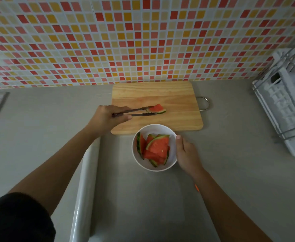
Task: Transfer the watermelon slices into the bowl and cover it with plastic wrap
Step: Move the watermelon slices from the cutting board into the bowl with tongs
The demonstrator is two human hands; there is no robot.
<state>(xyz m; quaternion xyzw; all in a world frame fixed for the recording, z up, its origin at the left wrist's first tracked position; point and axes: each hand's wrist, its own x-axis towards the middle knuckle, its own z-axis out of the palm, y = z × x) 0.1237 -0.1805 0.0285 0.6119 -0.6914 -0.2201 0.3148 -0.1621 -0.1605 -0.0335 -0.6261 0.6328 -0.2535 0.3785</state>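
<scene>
Gripping tongs in left hand, fingers curled round the handle end. Tips drawn narrow on either side of one watermelon slice on cutting board. Cannot tell whether slice is lifted clear of the wood or resting on it.

Steadying bowl with right hand, thumb on rim, fingers down the outer wall. Pile of slices in bowl, overlapping, rinds showing. No other slice seen on board, so probably the last transfer.

Key relation: bowl just off board's near edge, straight toward the body from the pinched slice. Tongs lying left to right, slice's rind roughly along the same line. Left hand doing the carrying; right hand nearer the bowl but busy holding it. Calls for a short draw back over the rim, then release.

Roll of plastic wrap on counter beside left forearm, long axis running away from the body, untouched. Covering not yet begun.
</scene>
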